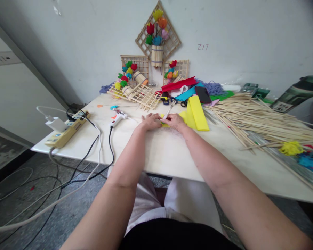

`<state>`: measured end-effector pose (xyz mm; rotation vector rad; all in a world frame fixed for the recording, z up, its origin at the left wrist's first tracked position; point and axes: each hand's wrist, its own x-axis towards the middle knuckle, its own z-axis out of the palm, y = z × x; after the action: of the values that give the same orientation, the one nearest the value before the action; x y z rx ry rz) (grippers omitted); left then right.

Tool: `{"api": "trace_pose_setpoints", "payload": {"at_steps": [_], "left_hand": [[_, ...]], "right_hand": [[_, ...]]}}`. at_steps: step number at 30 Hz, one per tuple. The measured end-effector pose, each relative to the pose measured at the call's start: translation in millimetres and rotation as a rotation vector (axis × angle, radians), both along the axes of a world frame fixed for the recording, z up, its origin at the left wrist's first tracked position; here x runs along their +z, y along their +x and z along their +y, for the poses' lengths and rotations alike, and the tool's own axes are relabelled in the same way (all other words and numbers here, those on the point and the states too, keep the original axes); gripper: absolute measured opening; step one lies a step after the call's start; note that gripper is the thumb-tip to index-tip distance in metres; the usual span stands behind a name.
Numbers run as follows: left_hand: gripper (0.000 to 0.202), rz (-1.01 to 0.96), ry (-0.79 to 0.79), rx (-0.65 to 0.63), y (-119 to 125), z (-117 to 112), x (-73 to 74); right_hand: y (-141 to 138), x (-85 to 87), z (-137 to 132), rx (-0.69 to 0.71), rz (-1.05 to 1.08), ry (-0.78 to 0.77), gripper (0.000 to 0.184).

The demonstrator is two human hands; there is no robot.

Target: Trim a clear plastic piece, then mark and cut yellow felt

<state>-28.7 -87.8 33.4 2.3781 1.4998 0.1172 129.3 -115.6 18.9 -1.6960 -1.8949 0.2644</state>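
Observation:
My left hand (151, 121) lies flat on the table, its fingers stretched out over the edge of a small yellow piece (166, 125) that looks like crepe paper. My right hand (174, 121) is closed around a slim white tool (169, 110), held at a slant with its lower end at the yellow piece. Whether it is a pen or a craft knife I cannot make out. Just right of that hand, a folded length of yellow crepe paper (198, 114) rests on the table. A white hot glue gun (118, 118) lies left of my left hand.
A power strip (67, 130) with plugs and trailing cables occupies the table's left end. Bamboo sticks (250, 114) spread across the right. Behind my hands are scissors (166, 101), a dark phone (202, 94), red crepe paper (178, 84) and stick lattices (146, 95) with paper flowers.

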Motion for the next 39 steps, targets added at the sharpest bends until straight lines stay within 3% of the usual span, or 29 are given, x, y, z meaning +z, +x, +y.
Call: {"api": "trace_pose_setpoints", "payload": {"at_steps": [39], "left_hand": [[0.05, 0.004, -0.001, 0.004, 0.1, 0.3, -0.8]], "right_hand": [[-2.9, -4.3, 3.5, -0.017, -0.066, 0.04, 0.037]]}}
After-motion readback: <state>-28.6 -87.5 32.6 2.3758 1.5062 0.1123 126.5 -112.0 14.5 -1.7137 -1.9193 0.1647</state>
